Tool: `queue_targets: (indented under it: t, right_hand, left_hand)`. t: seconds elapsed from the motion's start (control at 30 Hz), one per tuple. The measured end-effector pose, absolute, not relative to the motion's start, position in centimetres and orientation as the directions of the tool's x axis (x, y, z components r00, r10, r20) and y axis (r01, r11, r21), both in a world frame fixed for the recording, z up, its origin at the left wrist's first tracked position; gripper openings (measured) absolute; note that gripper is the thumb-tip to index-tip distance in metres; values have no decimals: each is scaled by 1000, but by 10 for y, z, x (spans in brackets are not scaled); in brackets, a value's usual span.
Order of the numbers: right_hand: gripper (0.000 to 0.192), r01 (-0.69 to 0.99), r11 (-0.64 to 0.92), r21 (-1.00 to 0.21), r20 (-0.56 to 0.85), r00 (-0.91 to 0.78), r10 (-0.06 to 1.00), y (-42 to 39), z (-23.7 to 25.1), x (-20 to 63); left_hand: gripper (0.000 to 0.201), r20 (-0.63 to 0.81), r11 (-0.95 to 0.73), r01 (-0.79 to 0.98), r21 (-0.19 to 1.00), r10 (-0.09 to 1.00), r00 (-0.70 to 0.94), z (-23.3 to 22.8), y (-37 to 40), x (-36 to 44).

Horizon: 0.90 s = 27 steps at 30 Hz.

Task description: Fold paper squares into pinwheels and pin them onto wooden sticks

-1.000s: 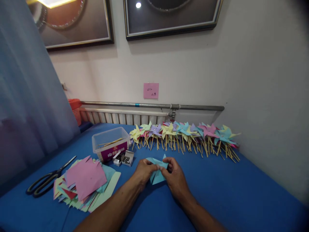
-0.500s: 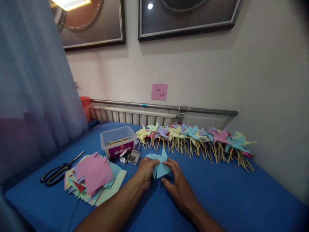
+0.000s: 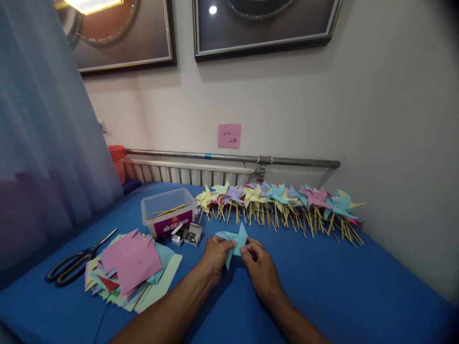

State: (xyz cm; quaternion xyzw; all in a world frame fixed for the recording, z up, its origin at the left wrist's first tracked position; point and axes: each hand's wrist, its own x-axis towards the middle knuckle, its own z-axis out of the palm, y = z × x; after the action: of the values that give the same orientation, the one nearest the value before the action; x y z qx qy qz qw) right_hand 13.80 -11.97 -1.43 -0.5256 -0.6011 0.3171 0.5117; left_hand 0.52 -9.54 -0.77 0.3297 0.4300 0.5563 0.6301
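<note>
Between my hands is a light-blue paper pinwheel (image 3: 238,239), held just above the blue tabletop (image 3: 229,306) with its blades folded in. My left hand (image 3: 217,255) grips its left side, the thumb pressing near the centre. My right hand (image 3: 258,262) pinches a right-hand blade between thumb and fingers. Left of my hands stand two small white boxes (image 3: 192,234) of metal pins. Further left lies a pile of cut paper squares (image 3: 131,263), a pink one on top. No stick shows on the pinwheel in my hands.
A clear plastic tub (image 3: 168,200) holds wooden sticks (image 3: 168,211). Black-handled scissors (image 3: 77,260) lie at the far left. A row of pinwheels on sticks (image 3: 278,203) lies along the back by the radiator (image 3: 186,173) and pipe (image 3: 229,157). A curtain (image 3: 53,124) hangs at left.
My right hand has closed from spread fingers to a pinch on the pinwheel's right side, folding a blade inward. My left hand keeps its grip. The view has shifted slightly right.
</note>
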Motion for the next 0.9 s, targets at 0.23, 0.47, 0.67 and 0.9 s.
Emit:
queue_targets:
  t: [0.23, 0.47, 0.67, 0.9]
  right_hand:
    - [28, 321, 167, -932, 218, 130, 967, -119, -13, 137]
    - [28, 337, 144, -930, 204, 149, 968, -118, -11, 134]
    - [24, 324, 200, -925, 255, 137, 957, -119, -11, 135]
    - [36, 32, 147, -989, 151, 221, 964, -111, -18, 138]
  left_hand:
    - [25, -205, 167, -395, 903, 977, -56, -4, -98, 9]
    - [28, -212, 160, -321, 934, 968, -134, -1, -100, 11]
    - [29, -185, 148, -293, 945, 977, -104, -14, -93, 7]
    - [32, -190, 161, -339, 927, 980, -54, -9, -94, 4]
